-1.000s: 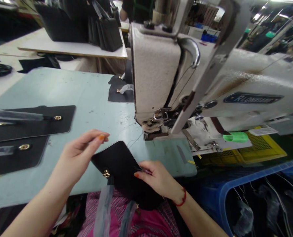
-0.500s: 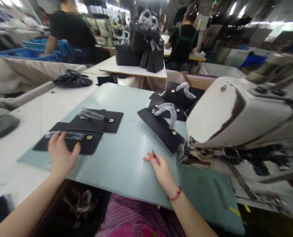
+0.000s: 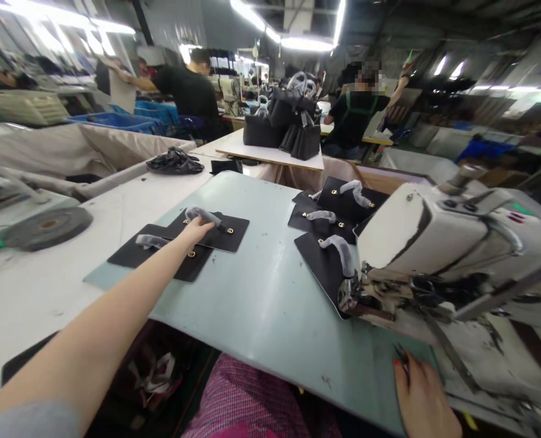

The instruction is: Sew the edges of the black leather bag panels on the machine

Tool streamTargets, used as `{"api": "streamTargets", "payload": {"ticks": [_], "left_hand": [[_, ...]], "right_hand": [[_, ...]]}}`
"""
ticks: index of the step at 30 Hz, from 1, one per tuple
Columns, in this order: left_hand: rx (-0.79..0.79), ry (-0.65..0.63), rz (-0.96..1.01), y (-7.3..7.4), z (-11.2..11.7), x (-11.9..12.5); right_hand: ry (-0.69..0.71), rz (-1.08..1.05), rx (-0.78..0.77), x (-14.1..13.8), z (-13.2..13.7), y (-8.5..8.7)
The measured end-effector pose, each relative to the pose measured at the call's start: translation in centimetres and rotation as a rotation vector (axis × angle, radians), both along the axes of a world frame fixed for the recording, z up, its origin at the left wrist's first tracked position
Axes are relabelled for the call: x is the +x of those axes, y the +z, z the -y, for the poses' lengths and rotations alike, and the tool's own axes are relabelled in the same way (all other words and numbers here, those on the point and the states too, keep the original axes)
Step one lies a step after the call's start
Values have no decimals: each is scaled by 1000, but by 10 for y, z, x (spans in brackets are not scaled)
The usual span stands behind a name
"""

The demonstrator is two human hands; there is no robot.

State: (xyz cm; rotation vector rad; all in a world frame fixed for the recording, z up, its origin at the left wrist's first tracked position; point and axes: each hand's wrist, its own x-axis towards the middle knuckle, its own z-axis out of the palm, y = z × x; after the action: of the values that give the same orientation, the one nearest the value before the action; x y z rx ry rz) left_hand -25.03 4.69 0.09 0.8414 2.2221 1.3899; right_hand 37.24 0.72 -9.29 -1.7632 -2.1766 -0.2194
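My left hand (image 3: 197, 230) reaches forward over the table, its fingers closed on the plastic-wrapped handle (image 3: 202, 214) of a black bag panel (image 3: 227, 240). That handle arches up, and a gold fitting shows at its right end. Under and nearer lies a second black panel (image 3: 131, 250) with a wrapped handle, partly covered by my forearm. At the lower right, my right hand (image 3: 420, 392) rests by the table's edge, below the sewing machine (image 3: 398, 237). Its fingers hold a small dark pointed tool (image 3: 402, 358) whose kind I cannot make out.
More black panels with wrapped handles (image 3: 327, 261) lie beside the machine head. Finished black bags (image 3: 264, 131) stand on a white board behind. A black plastic bundle (image 3: 174, 161) and a grey tape roll (image 3: 47, 228) are on the left. Two people work farther back.
My left hand has moved from the nearer panel to the farther one and closed on its handle. My right hand has shifted right and nearer, still with the tool. The view has tilted up.
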Motion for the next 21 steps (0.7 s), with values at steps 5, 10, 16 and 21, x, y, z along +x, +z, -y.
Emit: {"api": "streamTargets", "payload": {"ticks": [5,10,16,21], "left_hand": [[275,4,340,6,-27,49],[527,-135,508,19,25,132],[707,-104,549,49,133,255],[336,-324,425,18,234,310]], "right_hand": [[-3,126,139,-18,4,5],[304,-257,34,-57,59,7],[605,-944,-559,-188,152,16],[258,-1458,-713,-226,168,45]]}}
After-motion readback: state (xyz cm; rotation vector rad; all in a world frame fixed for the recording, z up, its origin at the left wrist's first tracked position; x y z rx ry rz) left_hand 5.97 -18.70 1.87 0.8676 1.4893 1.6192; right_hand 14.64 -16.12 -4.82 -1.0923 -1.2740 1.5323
